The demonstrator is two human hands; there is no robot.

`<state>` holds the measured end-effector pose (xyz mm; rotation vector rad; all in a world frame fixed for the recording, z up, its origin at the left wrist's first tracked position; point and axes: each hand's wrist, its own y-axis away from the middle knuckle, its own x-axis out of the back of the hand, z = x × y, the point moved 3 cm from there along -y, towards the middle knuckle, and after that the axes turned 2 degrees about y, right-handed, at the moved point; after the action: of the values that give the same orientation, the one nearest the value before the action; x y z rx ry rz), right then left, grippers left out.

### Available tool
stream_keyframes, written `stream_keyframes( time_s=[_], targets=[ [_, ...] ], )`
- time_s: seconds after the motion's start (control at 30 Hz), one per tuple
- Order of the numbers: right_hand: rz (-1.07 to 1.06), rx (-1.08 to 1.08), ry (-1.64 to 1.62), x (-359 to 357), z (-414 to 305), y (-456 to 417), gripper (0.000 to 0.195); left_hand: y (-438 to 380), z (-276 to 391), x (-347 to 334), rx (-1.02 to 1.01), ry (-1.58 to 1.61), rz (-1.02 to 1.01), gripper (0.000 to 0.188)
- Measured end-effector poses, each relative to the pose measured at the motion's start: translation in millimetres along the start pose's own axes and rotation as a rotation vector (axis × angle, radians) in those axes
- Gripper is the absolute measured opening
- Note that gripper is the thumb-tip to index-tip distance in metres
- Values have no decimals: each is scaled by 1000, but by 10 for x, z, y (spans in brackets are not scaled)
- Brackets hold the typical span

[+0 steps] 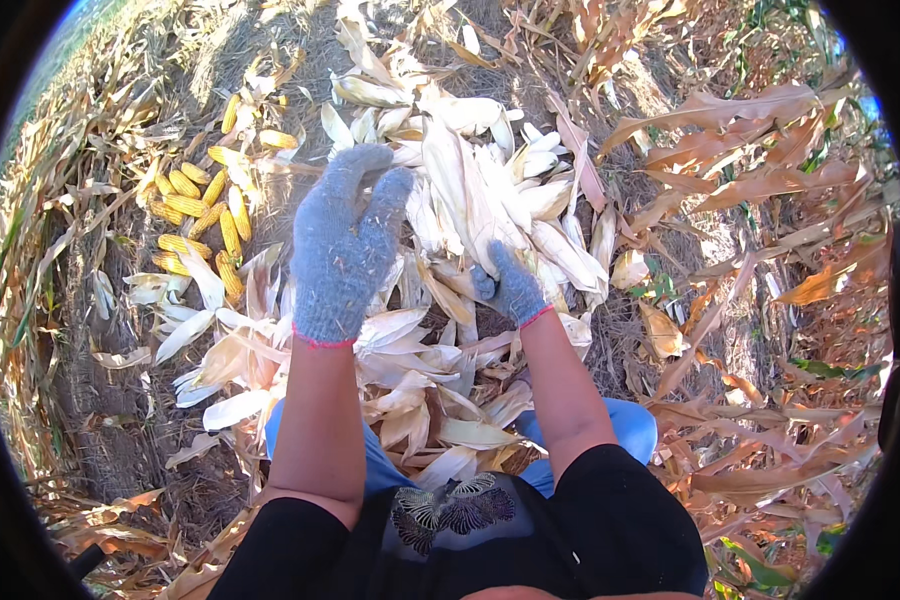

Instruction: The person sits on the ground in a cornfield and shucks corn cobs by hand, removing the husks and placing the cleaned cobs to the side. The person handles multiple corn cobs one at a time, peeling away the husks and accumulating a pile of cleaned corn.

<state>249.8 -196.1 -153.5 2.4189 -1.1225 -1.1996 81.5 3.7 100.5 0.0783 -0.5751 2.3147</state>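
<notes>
My left hand (pixel 349 240), in a grey knit glove with a red cuff, is raised left of the pile with its fingers and thumb apart and nothing seen between them. My right hand (pixel 506 281), gloved alike, has its fingers and thumb closed on the lower end of a pale corn ear in its husk (pixel 461 187), which points away from me. Beneath and beyond lie more unhusked ears (pixel 566 251). Loose dry husks (pixel 405 390) are heaped between my knees and to the left. Husked yellow corn cobs (pixel 187 206) lie on the ground at the left.
Dry corn stalks and leaves (pixel 757 180) stand or lean close on the right. More dry stalks (pixel 37 277) line the far left. Bare soil with straw (pixel 112 397) shows at the lower left. My bent knees in blue trousers (pixel 630 431) flank the husk heap.
</notes>
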Motion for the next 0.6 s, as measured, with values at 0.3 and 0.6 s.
stream_keyframes(
  time_s=[0.3, 0.6],
  targets=[
    [-297, 322, 949, -1000, -936, 1785, 92, 67, -470, -292, 343, 805, -86, 33],
    [-90, 501, 1197, -810, -765, 1801, 80, 237, -170, -130, 433, 623, -422, 56]
  ],
)
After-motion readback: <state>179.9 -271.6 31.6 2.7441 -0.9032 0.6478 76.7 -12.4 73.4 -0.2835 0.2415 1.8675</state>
